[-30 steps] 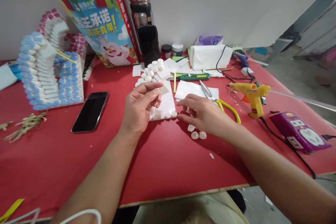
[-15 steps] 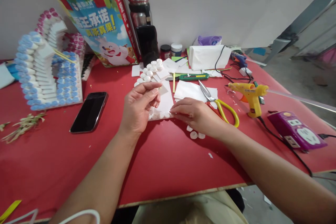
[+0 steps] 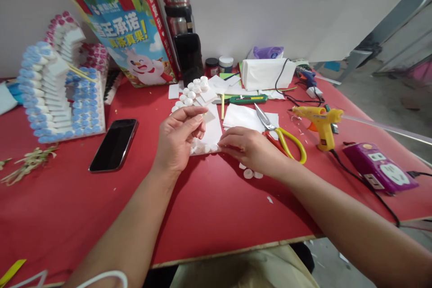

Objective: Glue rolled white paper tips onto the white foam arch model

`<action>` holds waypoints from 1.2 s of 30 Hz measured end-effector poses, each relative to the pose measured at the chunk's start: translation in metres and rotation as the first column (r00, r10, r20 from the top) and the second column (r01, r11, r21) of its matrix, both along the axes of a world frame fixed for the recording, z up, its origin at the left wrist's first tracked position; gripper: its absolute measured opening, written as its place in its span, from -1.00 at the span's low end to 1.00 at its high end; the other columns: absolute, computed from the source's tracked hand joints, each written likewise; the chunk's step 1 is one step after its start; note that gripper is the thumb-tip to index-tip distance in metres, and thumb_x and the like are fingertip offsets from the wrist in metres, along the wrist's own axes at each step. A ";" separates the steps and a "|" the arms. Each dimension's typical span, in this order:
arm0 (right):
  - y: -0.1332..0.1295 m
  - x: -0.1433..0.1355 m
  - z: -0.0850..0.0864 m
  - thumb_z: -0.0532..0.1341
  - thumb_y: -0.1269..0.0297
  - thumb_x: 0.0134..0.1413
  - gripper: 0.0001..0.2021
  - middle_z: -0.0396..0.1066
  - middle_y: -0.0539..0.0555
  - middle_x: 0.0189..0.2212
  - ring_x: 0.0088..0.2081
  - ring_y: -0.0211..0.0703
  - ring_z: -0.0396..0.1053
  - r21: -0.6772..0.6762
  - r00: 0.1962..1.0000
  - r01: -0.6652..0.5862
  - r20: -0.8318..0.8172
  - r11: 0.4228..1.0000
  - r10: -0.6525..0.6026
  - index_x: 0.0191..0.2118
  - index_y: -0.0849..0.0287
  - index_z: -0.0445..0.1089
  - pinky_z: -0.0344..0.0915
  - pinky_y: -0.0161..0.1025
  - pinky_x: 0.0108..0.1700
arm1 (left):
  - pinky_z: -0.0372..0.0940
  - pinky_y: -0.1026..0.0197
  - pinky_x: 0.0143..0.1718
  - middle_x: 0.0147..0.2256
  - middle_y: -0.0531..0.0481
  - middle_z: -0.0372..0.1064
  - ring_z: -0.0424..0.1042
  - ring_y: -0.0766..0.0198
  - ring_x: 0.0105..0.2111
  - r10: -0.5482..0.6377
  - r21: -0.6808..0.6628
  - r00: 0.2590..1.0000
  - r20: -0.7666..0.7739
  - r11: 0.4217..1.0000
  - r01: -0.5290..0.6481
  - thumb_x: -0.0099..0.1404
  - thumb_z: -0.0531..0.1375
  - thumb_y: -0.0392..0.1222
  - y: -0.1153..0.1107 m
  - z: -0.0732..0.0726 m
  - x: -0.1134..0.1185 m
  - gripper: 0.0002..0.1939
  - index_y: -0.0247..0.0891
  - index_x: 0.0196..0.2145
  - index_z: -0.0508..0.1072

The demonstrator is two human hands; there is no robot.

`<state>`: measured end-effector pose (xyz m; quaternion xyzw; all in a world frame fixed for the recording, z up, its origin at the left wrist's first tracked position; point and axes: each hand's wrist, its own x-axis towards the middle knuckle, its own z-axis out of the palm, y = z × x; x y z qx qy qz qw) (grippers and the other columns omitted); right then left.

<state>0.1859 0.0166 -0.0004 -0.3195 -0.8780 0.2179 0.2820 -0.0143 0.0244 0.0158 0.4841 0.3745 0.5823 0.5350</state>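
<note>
A small white model (image 3: pixel 213 129) lies before me, its base lined with short white rolls (image 3: pixel 206 148) along the near edge and more rolled pieces (image 3: pixel 191 90) up its far left side. My right hand (image 3: pixel 248 144) is pinched at the base's near right corner, its fingertips closed on a white roll that they mostly cover. Over the model's left side, my left hand (image 3: pixel 180 137) is raised with fingers curled and thumb near the index finger. Anything between them is too small to name. Several loose white rolls (image 3: pixel 249 173) lie below my right hand.
Right of the model are scissors (image 3: pixel 285 139), white sheets (image 3: pixel 240 117), a green utility knife (image 3: pixel 245 99), a yellow glue gun (image 3: pixel 320 121) and a purple power strip (image 3: pixel 381 166). At left are a phone (image 3: pixel 114 145) and a blue-and-white model (image 3: pixel 60 94). A bag (image 3: pixel 135 31) and flask (image 3: pixel 176 4) stand behind.
Both hands hold nearly the same places and poses. The whole view has shifted very slightly; nothing on the table has visibly moved.
</note>
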 end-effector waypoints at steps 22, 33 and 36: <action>0.001 0.002 -0.003 0.19 0.46 0.31 -0.89 0.54 0.21 -0.21 -0.12 0.00 0.42 0.071 1.000 -0.011 0.015 0.997 0.010 -0.17 0.24 0.48 0.39 -0.08 -0.09 | 0.25 0.08 -0.13 -0.30 -0.04 0.46 0.39 0.14 -0.21 -0.016 0.134 0.291 -0.957 0.861 0.490 0.44 0.18 -0.12 -0.002 0.006 -0.016 -0.80 -0.25 -0.31 0.49; 0.001 0.001 -0.003 0.16 0.47 0.32 -0.87 0.51 0.20 -0.25 -0.17 -0.03 0.42 0.054 0.999 0.000 0.050 0.999 -0.002 -0.24 0.22 0.45 0.35 -0.11 -0.12 | 0.24 0.10 -0.17 -0.33 -0.04 0.43 0.38 0.15 -0.23 -0.015 0.121 0.273 -0.962 0.872 0.474 0.39 0.21 -0.24 -0.001 0.006 -0.015 -0.88 -0.24 -0.33 0.49; 0.001 -0.001 -0.003 0.15 0.47 0.32 -0.86 0.51 0.20 -0.25 -0.18 -0.03 0.42 0.056 0.999 -0.007 0.053 0.998 0.004 -0.25 0.22 0.45 0.35 -0.12 -0.12 | 0.26 0.08 -0.15 -0.32 -0.06 0.44 0.39 0.13 -0.22 -0.019 0.119 0.278 -0.961 0.874 0.471 0.40 0.20 -0.21 -0.001 0.006 -0.015 -0.87 -0.24 -0.32 0.49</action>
